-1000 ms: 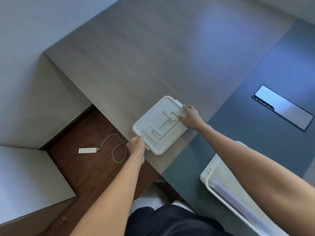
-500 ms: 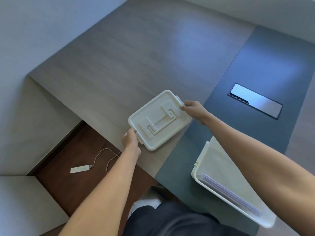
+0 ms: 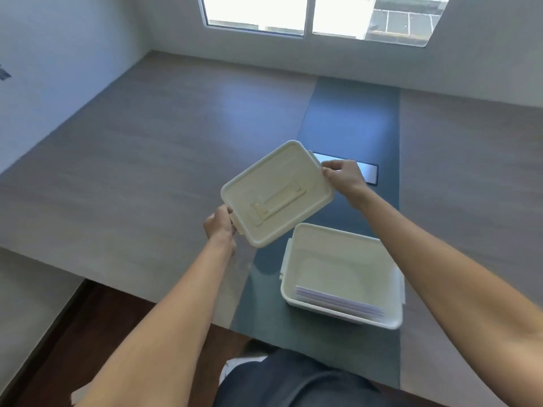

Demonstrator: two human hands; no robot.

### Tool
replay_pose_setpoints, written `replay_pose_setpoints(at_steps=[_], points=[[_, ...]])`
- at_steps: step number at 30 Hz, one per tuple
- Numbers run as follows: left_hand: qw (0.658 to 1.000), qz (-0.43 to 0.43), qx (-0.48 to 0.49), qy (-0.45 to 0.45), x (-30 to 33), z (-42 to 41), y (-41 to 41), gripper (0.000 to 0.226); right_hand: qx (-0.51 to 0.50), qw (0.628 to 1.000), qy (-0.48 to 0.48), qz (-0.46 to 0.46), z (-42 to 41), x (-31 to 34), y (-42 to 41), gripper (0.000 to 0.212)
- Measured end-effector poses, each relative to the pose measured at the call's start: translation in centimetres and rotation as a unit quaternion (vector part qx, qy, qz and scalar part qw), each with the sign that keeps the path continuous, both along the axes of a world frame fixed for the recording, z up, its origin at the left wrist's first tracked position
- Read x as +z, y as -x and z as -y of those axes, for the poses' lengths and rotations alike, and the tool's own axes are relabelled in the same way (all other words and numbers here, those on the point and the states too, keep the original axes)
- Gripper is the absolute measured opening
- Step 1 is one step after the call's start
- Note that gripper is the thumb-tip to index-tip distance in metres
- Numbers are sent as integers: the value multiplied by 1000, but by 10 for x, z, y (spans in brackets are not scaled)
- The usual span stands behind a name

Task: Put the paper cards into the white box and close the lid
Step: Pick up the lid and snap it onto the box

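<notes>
Both hands — left hand (image 3: 219, 225), right hand (image 3: 344, 177) — pinch opposite ends of the cream rectangular plastic lid (image 3: 276, 193), held far-left of the open white plastic box (image 3: 340, 275) holding the paper cards (image 3: 338, 301) on the bench (image 3: 147, 160). Carry the lid level over the box, square corners to rim — then press.

Wood-grain tabletop (image 3: 152, 160) fills most of the view, butting against white walls at left and back. Dark blue-grey strip (image 3: 349, 118) runs down the table's middle from far edge to near edge. Glossy rectangular cable-port cover (image 3: 368, 173) set into that strip, partly hidden. Window (image 3: 311, 13) above far wall, bright outside. Dark brown floor (image 3: 85, 333) below near-left table edge.
</notes>
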State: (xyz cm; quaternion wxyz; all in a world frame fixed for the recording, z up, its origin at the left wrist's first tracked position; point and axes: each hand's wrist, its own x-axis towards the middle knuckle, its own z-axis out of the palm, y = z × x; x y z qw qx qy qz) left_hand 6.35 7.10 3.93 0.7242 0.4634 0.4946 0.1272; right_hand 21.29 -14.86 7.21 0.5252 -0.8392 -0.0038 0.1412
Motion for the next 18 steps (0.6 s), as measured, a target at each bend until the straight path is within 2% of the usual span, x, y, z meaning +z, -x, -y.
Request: replay_pose_setpoints(at_steps=[5, 9, 18], points=[[995, 1, -90, -29, 17, 44, -15, 10, -117, 993, -19, 19, 66, 5, 24, 27], [990, 6, -133, -54, 21, 66, -17, 13, -176, 983, -36, 41, 99, 5, 48, 23], [972, -5, -215, -97, 11, 92, -9, 9, -263, 964, -15, 32, 146, -11, 105, 19]])
